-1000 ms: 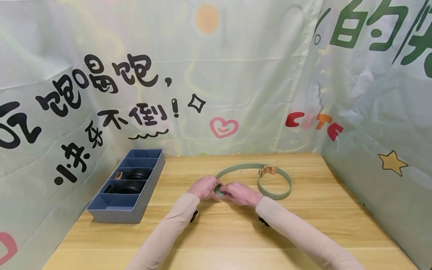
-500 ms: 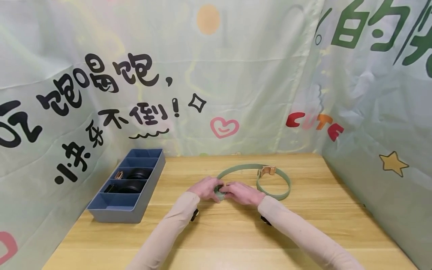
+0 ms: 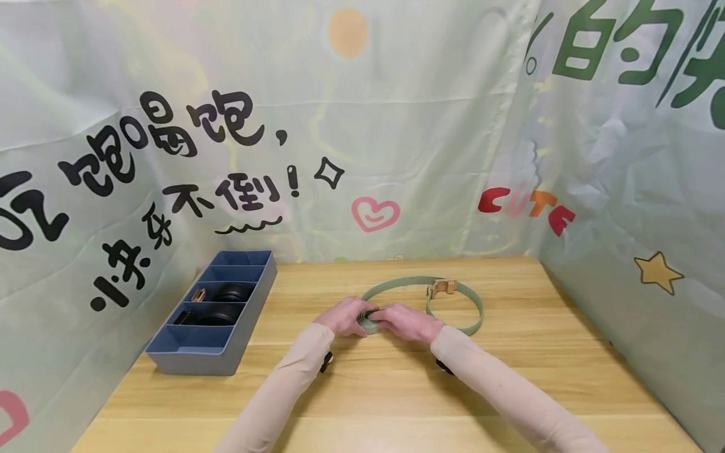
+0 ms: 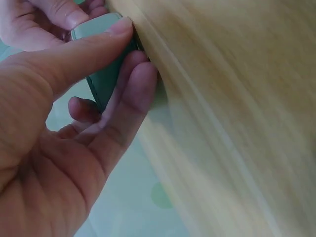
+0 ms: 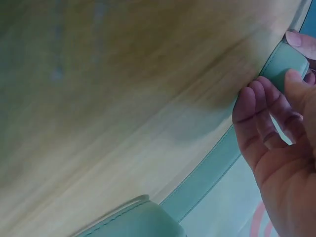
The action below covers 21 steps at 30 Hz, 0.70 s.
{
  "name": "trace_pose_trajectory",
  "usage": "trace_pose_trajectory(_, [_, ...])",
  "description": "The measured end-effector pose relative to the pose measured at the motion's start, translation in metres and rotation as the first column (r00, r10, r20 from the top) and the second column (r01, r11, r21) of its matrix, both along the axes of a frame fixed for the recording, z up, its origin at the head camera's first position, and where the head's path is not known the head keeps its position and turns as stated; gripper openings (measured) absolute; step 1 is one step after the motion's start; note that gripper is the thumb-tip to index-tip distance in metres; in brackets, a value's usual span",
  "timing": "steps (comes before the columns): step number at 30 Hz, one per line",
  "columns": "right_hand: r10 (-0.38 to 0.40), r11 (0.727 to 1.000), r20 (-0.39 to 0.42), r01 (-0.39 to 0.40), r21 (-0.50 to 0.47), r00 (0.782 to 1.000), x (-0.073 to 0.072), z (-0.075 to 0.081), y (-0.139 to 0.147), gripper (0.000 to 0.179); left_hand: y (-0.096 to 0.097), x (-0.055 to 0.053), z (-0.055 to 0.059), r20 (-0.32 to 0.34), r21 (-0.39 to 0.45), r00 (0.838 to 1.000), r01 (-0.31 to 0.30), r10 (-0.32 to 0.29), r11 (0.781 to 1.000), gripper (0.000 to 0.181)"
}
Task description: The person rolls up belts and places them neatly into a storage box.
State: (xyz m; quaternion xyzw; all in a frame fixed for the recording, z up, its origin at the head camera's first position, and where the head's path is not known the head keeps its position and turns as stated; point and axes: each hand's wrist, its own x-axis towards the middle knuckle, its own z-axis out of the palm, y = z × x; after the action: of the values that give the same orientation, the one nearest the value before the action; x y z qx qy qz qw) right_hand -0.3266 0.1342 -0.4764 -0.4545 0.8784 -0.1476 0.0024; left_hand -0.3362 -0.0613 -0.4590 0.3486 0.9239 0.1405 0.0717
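A sage-green belt (image 3: pixel 453 327) with a gold buckle (image 3: pixel 442 287) lies on the wooden table (image 3: pixel 385 390). One end of it is wound into a small coil (image 3: pixel 369 319) at the table's middle. My left hand (image 3: pixel 343 316) and right hand (image 3: pixel 409 323) meet around that coil, and both pinch it. In the left wrist view the thumb and fingers (image 4: pixel 129 94) clamp the green roll (image 4: pixel 106 79). The right wrist view shows my fingers (image 5: pixel 259 123) curled on the roll (image 5: pixel 286 61), with the loose strap (image 5: pixel 207 175) trailing off. The rest of the belt loops behind and to the right.
A blue divided tray (image 3: pixel 215 314) stands at the left of the table, and two of its compartments hold rolled black belts (image 3: pixel 226 296). Printed fabric sheets (image 3: pixel 362 126) wall in the back and both sides. Bare wood lies in front of my hands.
The loose loop of the belt has shrunk and its buckle has slid a little left toward my hands. The coil between my fingers has grown slightly. Both hands stay put.
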Motion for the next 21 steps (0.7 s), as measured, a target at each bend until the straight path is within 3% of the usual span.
trace_pose_trajectory(3, [-0.008, 1.000, -0.005, 0.008, -0.005, 1.000, 0.003, 0.001, 0.005, 0.029, 0.001, 0.001, 0.000, 0.009, 0.012, 1.000, -0.004, 0.004, 1.000, 0.053])
trace_pose_trajectory(7, [-0.142, 0.990, -0.069, 0.140, -0.035, 0.988, 0.008, 0.008, 0.018, 0.037, 0.001, 0.004, -0.001, 0.008, 0.043, 0.998, -0.057, 0.056, 0.997, 0.055])
trace_pose_trajectory(11, [-0.337, 0.940, -0.196, 0.339, -0.023, 0.921, 0.008, 0.011, 0.037, 0.030, 0.001, 0.006, -0.001, -0.025, 0.042, 0.993, -0.111, 0.112, 0.993, 0.055])
trace_pose_trajectory(14, [-0.418, 0.903, -0.213, 0.429, 0.005, 0.883, 0.006, 0.009, 0.053, 0.026, 0.001, 0.006, 0.000, -0.035, 0.023, 0.991, -0.127, 0.127, 0.992, 0.053])
trace_pose_trajectory(17, [-0.440, 0.893, -0.191, 0.450, 0.007, 0.877, 0.002, 0.007, 0.069, 0.032, 0.001, 0.006, -0.001, -0.041, 0.018, 0.988, -0.150, 0.151, 0.988, 0.056])
trace_pose_trajectory(21, [-0.430, 0.900, -0.163, 0.437, 0.005, 0.888, -0.002, 0.009, 0.087, 0.036, 0.000, 0.008, -0.002, -0.078, 0.021, 0.975, -0.206, 0.207, 0.978, 0.062])
